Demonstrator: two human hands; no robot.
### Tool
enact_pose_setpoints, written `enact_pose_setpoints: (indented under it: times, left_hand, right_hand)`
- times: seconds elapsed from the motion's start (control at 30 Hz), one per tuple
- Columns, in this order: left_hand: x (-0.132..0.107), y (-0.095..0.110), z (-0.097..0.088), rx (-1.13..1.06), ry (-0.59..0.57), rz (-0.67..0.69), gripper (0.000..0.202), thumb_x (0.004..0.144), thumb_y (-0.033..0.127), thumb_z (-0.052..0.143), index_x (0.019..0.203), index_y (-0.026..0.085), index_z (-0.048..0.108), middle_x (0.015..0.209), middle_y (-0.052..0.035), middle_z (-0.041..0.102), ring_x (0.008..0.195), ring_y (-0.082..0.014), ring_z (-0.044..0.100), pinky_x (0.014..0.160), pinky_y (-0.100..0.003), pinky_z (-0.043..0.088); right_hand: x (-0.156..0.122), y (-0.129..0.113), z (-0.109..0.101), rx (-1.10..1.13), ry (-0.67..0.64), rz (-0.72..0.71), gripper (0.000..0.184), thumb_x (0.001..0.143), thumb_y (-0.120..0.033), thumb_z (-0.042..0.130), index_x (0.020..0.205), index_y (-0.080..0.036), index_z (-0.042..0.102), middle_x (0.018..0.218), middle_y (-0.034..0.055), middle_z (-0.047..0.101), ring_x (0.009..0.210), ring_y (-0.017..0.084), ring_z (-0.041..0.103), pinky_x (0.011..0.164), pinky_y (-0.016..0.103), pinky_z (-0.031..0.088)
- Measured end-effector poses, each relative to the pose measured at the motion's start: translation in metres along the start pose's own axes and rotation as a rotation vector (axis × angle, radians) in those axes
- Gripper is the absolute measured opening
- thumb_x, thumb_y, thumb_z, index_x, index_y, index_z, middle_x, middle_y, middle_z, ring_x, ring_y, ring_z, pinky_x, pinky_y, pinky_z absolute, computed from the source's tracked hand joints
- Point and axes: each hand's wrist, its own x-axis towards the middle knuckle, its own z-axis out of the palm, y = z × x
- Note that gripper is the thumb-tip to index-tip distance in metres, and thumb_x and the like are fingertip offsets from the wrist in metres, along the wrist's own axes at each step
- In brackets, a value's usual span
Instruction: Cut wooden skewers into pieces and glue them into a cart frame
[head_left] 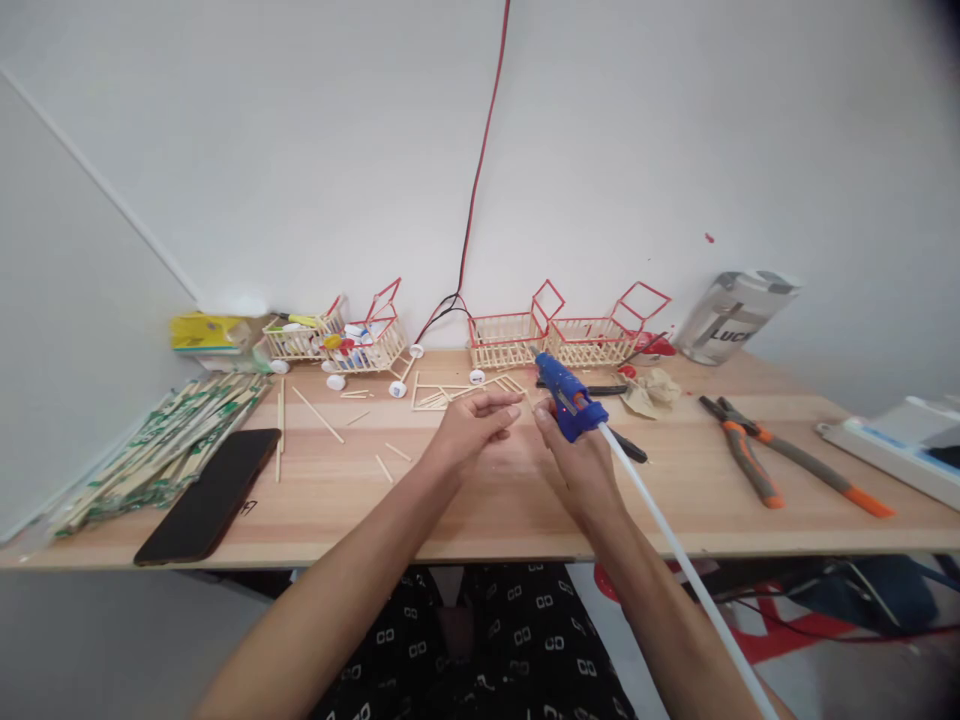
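Observation:
My right hand (587,468) is wrapped round a blue hot glue gun (568,395), whose nozzle points away and up to the left. A long white glue stick (679,550) runs out of its back end towards me. Left of the gun, my left hand (474,428) has its thumb and fingers drawn together in a pinch; anything between the fingertips is too small to make out. Just beyond its fingers lies a flat frame of thin wooden sticks (417,392), partly hidden by the hand. Small stick-built carts with red rims (504,328) stand behind.
On the left are packaged wooden sticks (172,440), a black phone (214,495) and loose sticks (318,415). More carts (371,345) stand by the wall. Orange-handled pliers (750,465), crumpled paper (654,392), a LUCK-marked bag (735,318) and a white device (892,445) lie to the right.

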Motion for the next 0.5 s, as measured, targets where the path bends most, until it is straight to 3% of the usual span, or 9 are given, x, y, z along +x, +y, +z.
enact_pose_setpoints:
  times: [0.1, 0.27, 0.5]
  left_hand:
    - [-0.009, -0.008, 0.012, -0.138, 0.026, -0.048, 0.033, 0.052, 0.026, 0.087, 0.079, 0.016, 0.072, 0.085, -0.0042, 0.069, 0.07, -0.0089, 0.058, 0.066, -0.022, 0.047]
    - [-0.011, -0.014, 0.016, -0.166, 0.067, 0.021, 0.032, 0.052, 0.028, 0.087, 0.076, 0.016, 0.07, 0.088, -0.0046, 0.069, 0.07, -0.0093, 0.057, 0.065, -0.022, 0.046]
    - [-0.019, -0.004, 0.003, 0.101, 0.119, 0.203, 0.017, 0.065, 0.029, 0.077, 0.073, 0.016, 0.069, 0.068, 0.0001, 0.062, 0.06, -0.009, 0.05, 0.057, -0.022, 0.041]
  right_hand:
    - [0.0, -0.005, 0.002, 0.003, -0.042, -0.002, 0.037, 0.082, -0.052, 0.057, 0.096, -0.019, 0.067, 0.087, 0.0057, 0.067, 0.08, 0.022, 0.061, 0.075, 0.036, 0.047]
    - [-0.004, -0.013, 0.005, 0.007, -0.074, 0.012, 0.037, 0.082, -0.052, 0.058, 0.096, -0.019, 0.069, 0.083, 0.0052, 0.068, 0.077, 0.022, 0.061, 0.074, 0.036, 0.047]
    - [-0.011, -0.02, -0.002, 0.05, -0.174, 0.06, 0.034, 0.083, -0.053, 0.057, 0.086, -0.019, 0.064, 0.066, 0.0001, 0.059, 0.061, 0.016, 0.053, 0.062, 0.03, 0.044]
